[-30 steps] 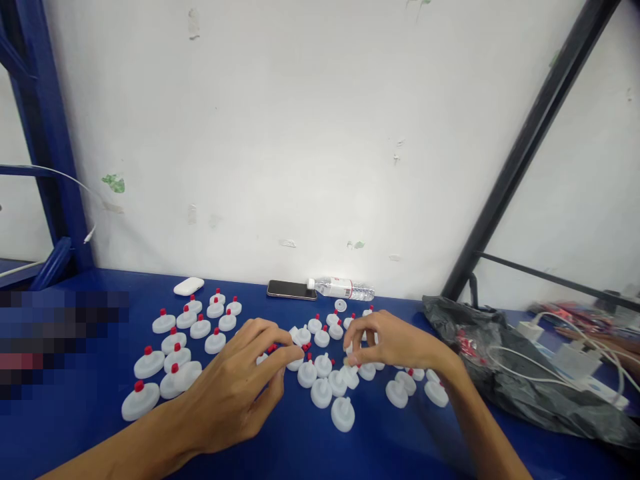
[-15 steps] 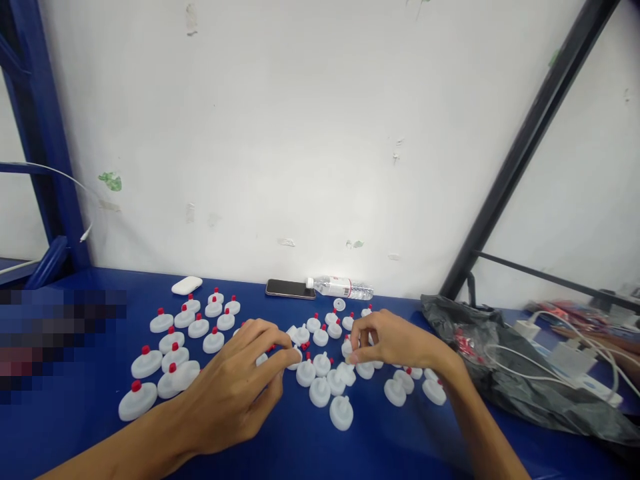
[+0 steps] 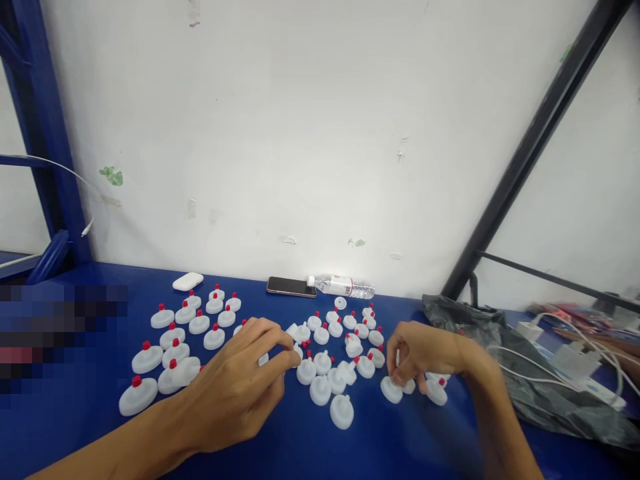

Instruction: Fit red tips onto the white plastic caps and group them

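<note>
1. The right hand has shifted right from the middle cluster, its fingers now curled onto a white cap on the blue table.
2. The left hand stays put, its fingertips pinching small red plugs.

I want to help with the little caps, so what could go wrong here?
The white caps sit crowded together, so the left hand or right hand could knock some over. The tiny red tips lying loose might roll off the blue table. A sweeping arm could also bump the phone.
</note>
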`<control>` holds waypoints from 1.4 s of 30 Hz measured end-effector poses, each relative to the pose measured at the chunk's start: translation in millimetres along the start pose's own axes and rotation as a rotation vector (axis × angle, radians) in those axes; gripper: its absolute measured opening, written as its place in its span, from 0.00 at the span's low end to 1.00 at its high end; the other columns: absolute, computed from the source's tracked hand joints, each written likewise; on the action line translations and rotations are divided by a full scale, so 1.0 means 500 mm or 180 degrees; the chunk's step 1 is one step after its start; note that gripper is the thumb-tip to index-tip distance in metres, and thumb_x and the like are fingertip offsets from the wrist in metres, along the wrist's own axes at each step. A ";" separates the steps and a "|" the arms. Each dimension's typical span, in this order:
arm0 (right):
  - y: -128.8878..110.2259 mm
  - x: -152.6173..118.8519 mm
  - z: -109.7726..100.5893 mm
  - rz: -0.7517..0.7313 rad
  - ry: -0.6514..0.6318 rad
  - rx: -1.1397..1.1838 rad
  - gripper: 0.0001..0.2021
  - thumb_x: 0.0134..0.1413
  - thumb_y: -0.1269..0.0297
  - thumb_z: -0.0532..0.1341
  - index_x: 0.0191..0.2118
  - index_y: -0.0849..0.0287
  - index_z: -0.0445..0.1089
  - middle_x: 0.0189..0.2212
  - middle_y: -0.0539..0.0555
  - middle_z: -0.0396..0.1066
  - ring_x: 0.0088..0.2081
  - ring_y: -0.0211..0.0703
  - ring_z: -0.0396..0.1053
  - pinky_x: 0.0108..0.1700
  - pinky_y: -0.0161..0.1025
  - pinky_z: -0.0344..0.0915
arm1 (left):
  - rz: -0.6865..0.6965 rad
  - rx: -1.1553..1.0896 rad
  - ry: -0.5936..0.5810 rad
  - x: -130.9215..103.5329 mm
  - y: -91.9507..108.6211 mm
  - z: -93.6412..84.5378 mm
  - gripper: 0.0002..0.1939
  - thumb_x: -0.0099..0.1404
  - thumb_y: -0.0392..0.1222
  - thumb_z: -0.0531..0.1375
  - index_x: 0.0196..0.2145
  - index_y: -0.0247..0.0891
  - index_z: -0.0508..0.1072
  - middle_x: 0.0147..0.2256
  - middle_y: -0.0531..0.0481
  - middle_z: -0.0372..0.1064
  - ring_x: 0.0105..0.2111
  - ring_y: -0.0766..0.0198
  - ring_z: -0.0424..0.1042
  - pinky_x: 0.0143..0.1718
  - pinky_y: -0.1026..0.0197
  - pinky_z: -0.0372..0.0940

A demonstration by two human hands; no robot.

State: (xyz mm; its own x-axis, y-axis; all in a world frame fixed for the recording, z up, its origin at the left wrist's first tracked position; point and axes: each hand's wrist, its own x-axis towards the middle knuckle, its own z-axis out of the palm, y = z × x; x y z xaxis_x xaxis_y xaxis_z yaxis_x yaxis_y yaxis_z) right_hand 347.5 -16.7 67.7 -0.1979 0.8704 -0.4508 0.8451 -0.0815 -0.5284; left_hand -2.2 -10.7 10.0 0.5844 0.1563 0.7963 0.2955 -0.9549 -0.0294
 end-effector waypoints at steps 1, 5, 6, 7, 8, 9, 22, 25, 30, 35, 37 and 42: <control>-0.009 -0.006 -0.001 -0.0126 0.0016 0.0035 0.05 0.40 0.67 0.71 0.28 0.60 0.80 0.21 0.50 0.77 0.19 0.36 0.71 0.19 0.29 0.58 | -0.0011 0.0001 0.0010 0.001 0.002 -0.001 0.18 0.64 0.22 0.52 0.47 0.35 0.72 0.40 0.43 0.70 0.41 0.55 0.66 0.40 0.52 0.67; -0.065 -0.032 0.010 -0.0876 0.0081 0.0273 0.10 0.47 0.58 0.74 0.33 0.57 0.81 0.28 0.51 0.80 0.23 0.35 0.70 0.23 0.30 0.65 | -0.0005 -0.0008 -0.0017 0.009 0.016 -0.010 0.15 0.65 0.25 0.55 0.47 0.35 0.72 0.40 0.44 0.71 0.40 0.56 0.68 0.41 0.52 0.68; -0.083 -0.033 0.020 -0.1085 0.0128 0.0342 0.11 0.47 0.55 0.74 0.34 0.56 0.81 0.29 0.51 0.81 0.22 0.34 0.68 0.23 0.30 0.65 | 0.0030 0.0020 -0.0016 0.010 0.020 -0.013 0.15 0.66 0.27 0.56 0.49 0.35 0.72 0.40 0.44 0.72 0.41 0.56 0.68 0.43 0.52 0.69; -0.100 -0.030 0.034 -0.1286 0.0192 0.0418 0.12 0.48 0.54 0.74 0.35 0.56 0.81 0.30 0.50 0.81 0.21 0.32 0.67 0.24 0.30 0.65 | 0.0077 0.0074 -0.0003 0.012 0.024 -0.017 0.15 0.67 0.31 0.57 0.51 0.35 0.72 0.41 0.43 0.73 0.42 0.55 0.69 0.44 0.51 0.69; -0.117 -0.023 0.050 -0.1474 0.0273 0.0492 0.12 0.49 0.53 0.74 0.35 0.55 0.81 0.30 0.50 0.81 0.22 0.33 0.69 0.25 0.30 0.67 | 0.0128 0.0149 0.0007 0.013 0.027 -0.019 0.17 0.68 0.35 0.58 0.54 0.34 0.71 0.42 0.43 0.73 0.43 0.54 0.70 0.45 0.51 0.69; -0.133 -0.014 0.069 -0.1623 0.0353 0.0584 0.13 0.50 0.51 0.73 0.36 0.55 0.81 0.30 0.50 0.81 0.24 0.34 0.71 0.26 0.30 0.67 | 0.0180 0.0229 0.0032 0.013 0.029 -0.021 0.18 0.70 0.39 0.58 0.56 0.33 0.70 0.43 0.42 0.74 0.44 0.53 0.71 0.45 0.50 0.69; -0.139 0.032 0.092 -0.1739 0.1741 -0.0396 0.14 0.66 0.51 0.60 0.41 0.51 0.80 0.38 0.53 0.80 0.36 0.45 0.72 0.40 0.43 0.63 | 0.0000 0.0533 0.0106 0.008 -0.015 -0.008 0.14 0.73 0.33 0.58 0.54 0.35 0.70 0.42 0.46 0.75 0.40 0.58 0.72 0.43 0.53 0.66; -0.117 0.042 0.087 -0.1622 0.1406 -0.0902 0.05 0.59 0.58 0.67 0.38 0.49 0.80 0.39 0.50 0.81 0.42 0.49 0.73 0.44 0.43 0.62 | -0.0023 0.0540 0.0153 0.011 -0.016 -0.012 0.13 0.73 0.33 0.58 0.54 0.33 0.69 0.43 0.45 0.75 0.42 0.57 0.71 0.44 0.53 0.66; -0.099 0.055 0.095 -0.1470 0.1048 -0.1327 0.08 0.55 0.69 0.66 0.39 0.50 0.80 0.34 0.47 0.82 0.39 0.47 0.75 0.41 0.41 0.63 | -0.0106 0.0360 -0.0128 0.008 -0.012 -0.008 0.13 0.72 0.31 0.58 0.53 0.35 0.70 0.41 0.45 0.73 0.42 0.55 0.68 0.43 0.52 0.67; -0.106 0.062 0.098 -0.1400 0.1102 -0.1470 0.09 0.59 0.69 0.63 0.42 0.51 0.79 0.35 0.48 0.82 0.41 0.47 0.75 0.44 0.43 0.65 | -0.0112 0.0362 -0.0142 0.003 -0.011 -0.004 0.15 0.72 0.32 0.58 0.55 0.35 0.70 0.42 0.45 0.74 0.43 0.55 0.69 0.45 0.51 0.68; -0.109 0.071 0.104 -0.1369 0.1077 -0.1481 0.06 0.61 0.66 0.66 0.42 0.53 0.78 0.35 0.49 0.81 0.42 0.46 0.75 0.46 0.45 0.67 | -0.0083 0.0477 -0.0131 0.002 -0.012 -0.001 0.16 0.73 0.32 0.57 0.57 0.35 0.68 0.44 0.45 0.75 0.44 0.55 0.71 0.46 0.51 0.69; -0.108 0.089 0.116 -0.1348 0.1169 -0.1372 0.08 0.65 0.62 0.64 0.36 0.59 0.75 0.33 0.49 0.76 0.40 0.43 0.74 0.46 0.46 0.71 | -0.0049 0.0559 -0.0095 0.000 -0.015 0.003 0.13 0.75 0.33 0.54 0.55 0.34 0.69 0.44 0.46 0.77 0.44 0.57 0.73 0.45 0.53 0.73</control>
State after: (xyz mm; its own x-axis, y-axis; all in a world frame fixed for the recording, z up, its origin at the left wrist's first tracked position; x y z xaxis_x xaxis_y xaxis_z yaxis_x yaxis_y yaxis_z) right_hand 264.4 -2.0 34.3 -0.4370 0.8985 0.0426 0.8688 0.4338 -0.2385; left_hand -3.1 -3.4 9.3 0.6002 0.1806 0.7792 0.4305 -0.8940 -0.1244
